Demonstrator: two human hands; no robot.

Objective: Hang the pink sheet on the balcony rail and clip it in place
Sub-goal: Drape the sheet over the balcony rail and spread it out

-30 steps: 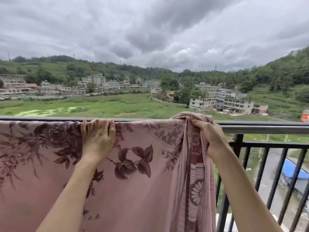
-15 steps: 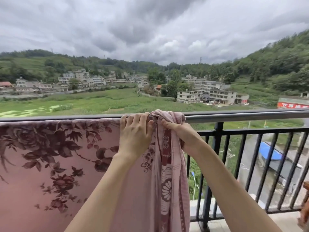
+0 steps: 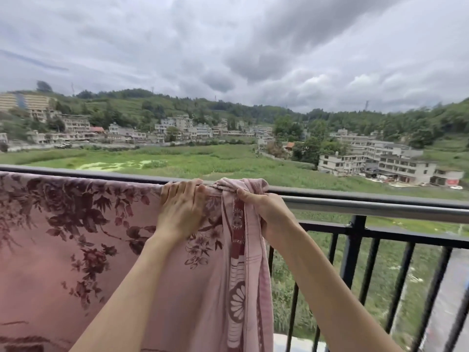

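Observation:
The pink sheet (image 3: 76, 250), printed with dark red flowers, hangs over the balcony rail (image 3: 368, 205) and covers it from the left edge to the middle. Its right end is bunched into a thick fold over the rail. My left hand (image 3: 181, 207) lies on the sheet at the rail top, fingers curled over the rail through the cloth. My right hand (image 3: 264, 212) grips the bunched fold just right of it. No clip is visible.
Bare metal rail runs to the right of my hands, with black vertical bars (image 3: 355, 250) below it. Beyond the balcony lie a green field, buildings and hills. A strip of balcony floor (image 3: 294, 342) shows at the bottom.
My left hand slid right along the rail top until it sat beside my right hand at the bunched fold. The camera has since turned left and up.

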